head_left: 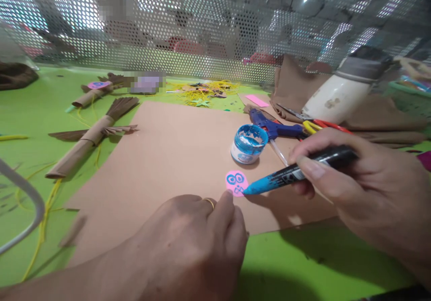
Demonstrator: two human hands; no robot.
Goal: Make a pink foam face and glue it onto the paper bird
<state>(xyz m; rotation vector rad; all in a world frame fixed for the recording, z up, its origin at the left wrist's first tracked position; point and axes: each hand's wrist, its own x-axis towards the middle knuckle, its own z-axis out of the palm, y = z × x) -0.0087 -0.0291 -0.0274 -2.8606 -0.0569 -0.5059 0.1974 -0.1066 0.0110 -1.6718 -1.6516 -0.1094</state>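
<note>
A small round pink paper cutout lies on the brown paper sheet, with blue ring eyes and a blue mouth on it. The index fingertip of my left hand presses on its lower edge; the other fingers are curled in below. Between the fingers of my right hand is a black marker whose front end is coated in blue paint. Its tip touches the cutout's lower right edge. Just behind the cutout stands an open jar of blue paint, smeared round the rim.
A blue glue gun, scissors and a white bottle lie at the right. Rolled brown paper figures and a white cable are at the left. Yellow string is heaped before the perforated metal screen.
</note>
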